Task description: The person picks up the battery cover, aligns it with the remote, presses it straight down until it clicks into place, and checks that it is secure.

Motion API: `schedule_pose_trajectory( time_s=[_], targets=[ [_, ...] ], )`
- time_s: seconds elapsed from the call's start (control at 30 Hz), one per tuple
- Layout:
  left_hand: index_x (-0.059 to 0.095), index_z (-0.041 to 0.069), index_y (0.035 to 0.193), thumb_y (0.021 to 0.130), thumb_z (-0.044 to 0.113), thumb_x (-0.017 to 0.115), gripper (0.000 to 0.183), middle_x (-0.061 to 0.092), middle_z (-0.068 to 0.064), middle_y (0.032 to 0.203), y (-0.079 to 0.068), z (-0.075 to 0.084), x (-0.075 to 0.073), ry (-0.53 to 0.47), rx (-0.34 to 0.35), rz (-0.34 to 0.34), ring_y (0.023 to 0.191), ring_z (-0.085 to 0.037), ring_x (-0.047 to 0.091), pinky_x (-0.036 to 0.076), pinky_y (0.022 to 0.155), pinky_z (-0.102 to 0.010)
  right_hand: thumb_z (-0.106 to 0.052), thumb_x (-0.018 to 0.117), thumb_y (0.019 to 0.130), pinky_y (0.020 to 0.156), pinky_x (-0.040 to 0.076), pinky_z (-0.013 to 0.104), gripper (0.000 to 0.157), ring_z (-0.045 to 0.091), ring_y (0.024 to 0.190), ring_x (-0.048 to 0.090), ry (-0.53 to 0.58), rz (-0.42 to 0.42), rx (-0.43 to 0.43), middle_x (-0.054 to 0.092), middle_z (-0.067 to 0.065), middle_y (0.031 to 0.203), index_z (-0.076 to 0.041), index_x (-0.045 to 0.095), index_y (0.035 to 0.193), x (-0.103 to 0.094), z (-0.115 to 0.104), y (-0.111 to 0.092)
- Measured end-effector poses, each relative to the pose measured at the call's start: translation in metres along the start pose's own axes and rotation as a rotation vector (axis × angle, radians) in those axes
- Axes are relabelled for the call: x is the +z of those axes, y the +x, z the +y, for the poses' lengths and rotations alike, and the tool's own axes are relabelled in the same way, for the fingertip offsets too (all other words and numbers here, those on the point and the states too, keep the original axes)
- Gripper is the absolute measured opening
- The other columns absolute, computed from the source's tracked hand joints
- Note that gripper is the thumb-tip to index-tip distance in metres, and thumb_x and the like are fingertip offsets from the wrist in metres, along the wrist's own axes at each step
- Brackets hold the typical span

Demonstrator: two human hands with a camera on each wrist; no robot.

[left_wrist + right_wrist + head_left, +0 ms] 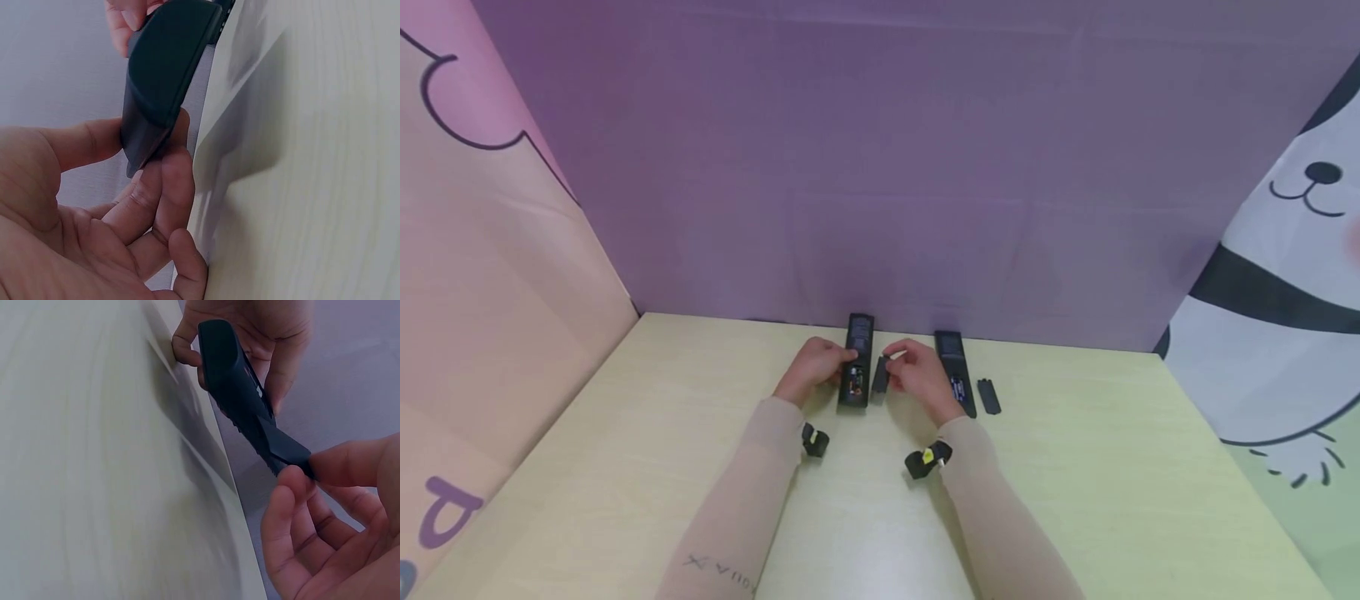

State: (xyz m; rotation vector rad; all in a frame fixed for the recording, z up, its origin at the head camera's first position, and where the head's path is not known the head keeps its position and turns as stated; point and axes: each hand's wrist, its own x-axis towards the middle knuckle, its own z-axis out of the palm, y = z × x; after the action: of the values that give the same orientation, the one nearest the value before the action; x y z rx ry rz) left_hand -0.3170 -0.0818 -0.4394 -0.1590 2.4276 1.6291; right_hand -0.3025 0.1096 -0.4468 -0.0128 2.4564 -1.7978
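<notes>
My left hand grips a black remote control by its left side, thumb on its back. The remote's back faces me, with its battery bay uncovered and batteries showing in it. Between thumb and fingers, my right hand pinches a dark battery cover just right of that remote. In the right wrist view the cover overlaps the side of the remote, which is held up off the table. From the left wrist, the remote's rounded end shows above my fingers.
A second black remote control lies back up on the table behind my right hand, batteries visible in its bay. Another battery cover lies to its right. A purple cloth backdrop rises at the rear edge of the pale wooden table.
</notes>
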Motion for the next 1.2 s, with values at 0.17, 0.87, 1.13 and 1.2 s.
schedule_pose_trajectory(
  time_s=[0.17, 0.87, 1.13, 1.2],
  targets=[
    [0.071, -0.007, 0.113, 0.095, 0.021, 0.068, 0.033, 0.068, -0.005, 0.080, -0.001, 0.001, 0.000, -0.027, -0.011, -0.007, 0.070, -0.014, 0.060, 0.052, 0.077, -0.032, -0.002, 0.061, 0.095, 0.062, 0.052, 0.027, 0.023, 0.015, 0.064, 0.061, 0.000, 0.007, -0.010, 0.063, 0.004, 0.080, -0.006, 0.069, 0.116, 0.000, -0.003, 0.000],
    [0.071, -0.006, 0.113, 0.097, 0.022, 0.067, 0.032, 0.070, -0.008, 0.090, 0.000, 0.002, 0.002, -0.070, -0.016, -0.039, 0.078, -0.016, 0.063, 0.052, 0.087, -0.037, -0.003, 0.064, 0.093, 0.062, 0.054, 0.030, 0.020, 0.014, 0.063, 0.061, 0.026, 0.015, -0.064, 0.062, 0.002, 0.077, -0.007, 0.071, 0.111, 0.003, -0.009, -0.004],
    [0.071, -0.006, 0.112, 0.097, 0.021, 0.067, 0.031, 0.071, -0.008, 0.089, -0.002, 0.004, 0.002, -0.080, -0.021, -0.048, 0.077, -0.017, 0.063, 0.051, 0.089, -0.039, -0.003, 0.063, 0.093, 0.061, 0.052, 0.028, 0.020, 0.014, 0.063, 0.061, 0.024, 0.007, -0.070, 0.062, 0.002, 0.076, -0.007, 0.071, 0.111, 0.004, -0.011, -0.005],
    [0.071, -0.006, 0.112, 0.097, 0.021, 0.067, 0.031, 0.071, -0.009, 0.089, -0.003, 0.005, 0.002, -0.074, -0.020, -0.050, 0.077, -0.017, 0.063, 0.050, 0.089, -0.039, -0.003, 0.063, 0.093, 0.061, 0.053, 0.028, 0.020, 0.014, 0.063, 0.061, 0.021, 0.007, -0.071, 0.063, 0.002, 0.076, -0.007, 0.071, 0.111, 0.005, -0.011, -0.005]
  ],
)
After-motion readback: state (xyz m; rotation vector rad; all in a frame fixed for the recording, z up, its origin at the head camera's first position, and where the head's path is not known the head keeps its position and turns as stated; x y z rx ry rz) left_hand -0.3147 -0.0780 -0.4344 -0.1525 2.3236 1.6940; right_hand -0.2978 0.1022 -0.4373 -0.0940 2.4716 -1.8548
